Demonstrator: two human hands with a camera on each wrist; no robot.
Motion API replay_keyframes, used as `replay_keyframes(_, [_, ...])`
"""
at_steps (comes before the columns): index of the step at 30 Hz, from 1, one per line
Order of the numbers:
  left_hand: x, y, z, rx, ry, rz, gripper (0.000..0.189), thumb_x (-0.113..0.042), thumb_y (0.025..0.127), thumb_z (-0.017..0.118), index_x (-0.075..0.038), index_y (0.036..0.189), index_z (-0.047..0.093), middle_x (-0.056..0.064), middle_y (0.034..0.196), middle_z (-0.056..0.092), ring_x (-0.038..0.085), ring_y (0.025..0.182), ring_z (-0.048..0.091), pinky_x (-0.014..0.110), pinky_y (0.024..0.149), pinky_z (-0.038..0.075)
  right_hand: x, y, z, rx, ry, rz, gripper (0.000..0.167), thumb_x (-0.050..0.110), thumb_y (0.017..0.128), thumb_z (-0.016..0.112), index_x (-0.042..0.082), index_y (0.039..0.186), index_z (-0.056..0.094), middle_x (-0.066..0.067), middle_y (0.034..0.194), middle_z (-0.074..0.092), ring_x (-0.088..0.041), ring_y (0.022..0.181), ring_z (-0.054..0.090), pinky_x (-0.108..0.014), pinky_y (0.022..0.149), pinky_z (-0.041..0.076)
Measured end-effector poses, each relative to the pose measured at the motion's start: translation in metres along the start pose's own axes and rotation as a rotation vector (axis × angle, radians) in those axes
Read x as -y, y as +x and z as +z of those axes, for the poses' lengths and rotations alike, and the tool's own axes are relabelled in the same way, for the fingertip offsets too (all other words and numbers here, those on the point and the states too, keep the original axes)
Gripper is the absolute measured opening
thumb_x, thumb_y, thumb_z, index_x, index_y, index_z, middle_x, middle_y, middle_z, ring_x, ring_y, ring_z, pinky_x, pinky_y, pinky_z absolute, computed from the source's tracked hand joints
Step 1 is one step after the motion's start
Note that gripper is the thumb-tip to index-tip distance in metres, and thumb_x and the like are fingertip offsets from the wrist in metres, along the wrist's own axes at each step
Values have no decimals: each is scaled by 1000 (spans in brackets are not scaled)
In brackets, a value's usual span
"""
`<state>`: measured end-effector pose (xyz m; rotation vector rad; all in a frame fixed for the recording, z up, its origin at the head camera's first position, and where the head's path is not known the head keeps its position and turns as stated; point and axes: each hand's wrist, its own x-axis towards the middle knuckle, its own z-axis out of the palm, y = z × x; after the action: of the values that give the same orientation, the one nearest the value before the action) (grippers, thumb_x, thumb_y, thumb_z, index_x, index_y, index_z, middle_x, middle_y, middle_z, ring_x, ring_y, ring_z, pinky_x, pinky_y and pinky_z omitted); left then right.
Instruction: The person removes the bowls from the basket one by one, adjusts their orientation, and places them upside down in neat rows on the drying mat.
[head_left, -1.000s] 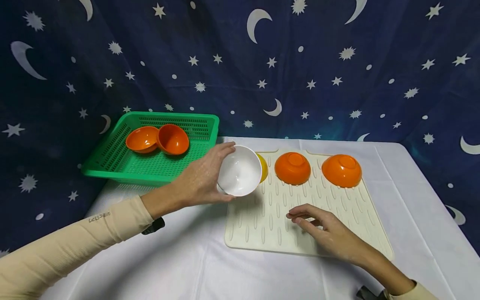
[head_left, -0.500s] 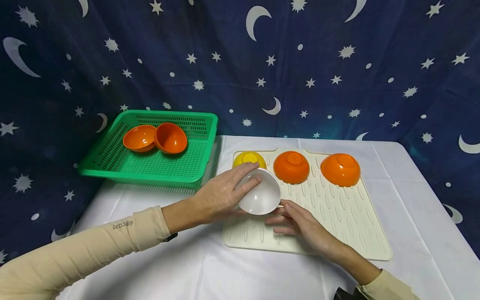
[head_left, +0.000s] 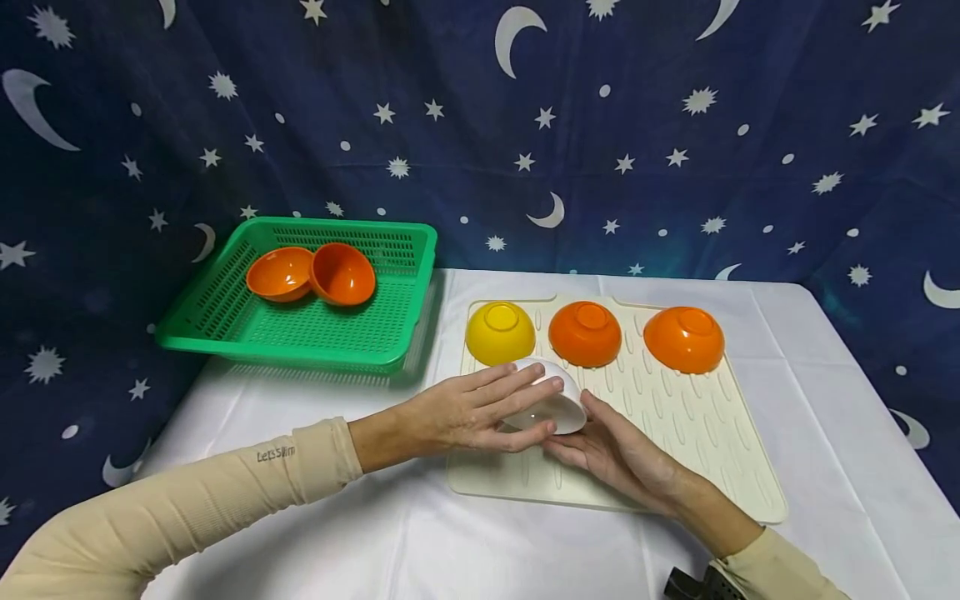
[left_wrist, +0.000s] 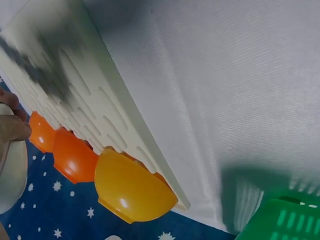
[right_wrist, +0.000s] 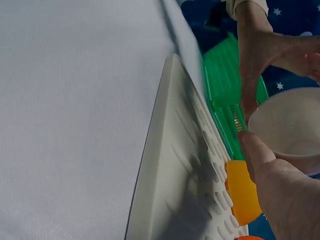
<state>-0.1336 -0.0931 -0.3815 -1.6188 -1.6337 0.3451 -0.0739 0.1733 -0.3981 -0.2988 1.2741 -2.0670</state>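
Note:
A white bowl (head_left: 564, 410) is held tilted above the front left part of a cream ribbed drying mat (head_left: 675, 450). My right hand (head_left: 626, 458) grips its right side; in the right wrist view the thumb (right_wrist: 257, 150) lies at the rim, other fingers are hidden. My left hand (head_left: 465, 412) reaches over the bowl's left side with fingers spread and nearly straight. Its thumb is near the rim in the right wrist view. Behind the bowl, a yellow bowl (head_left: 500, 333) and two orange bowls, the middle one (head_left: 585, 335) and the right one (head_left: 684, 340), rest upside down on the mat.
At the left stands a green plastic basket (head_left: 315, 354) with slotted walls. Inside lean two orange bowls, the left one (head_left: 279, 275) and the right one (head_left: 342, 275). A white cloth (head_left: 360, 533) covers the table; a dark star-patterned curtain (head_left: 450, 192) hangs behind.
My left hand has brought the white bowl rightward and nearer, and its fingers have spread. The right hand has come up to the bowl and taken hold of it. The bowl has tipped.

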Motion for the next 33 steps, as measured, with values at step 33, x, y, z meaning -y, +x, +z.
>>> replay_keyframes(33, [-14, 6, 1, 131, -636, -607, 105, -34, 80, 88, 1, 156, 23, 18, 155, 40, 26, 120, 62, 35, 95, 53, -13, -4, 5, -167, -36, -153, 64, 26, 107, 40, -9, 156, 18, -29, 154, 27, -37, 134, 48, -49, 110, 37])
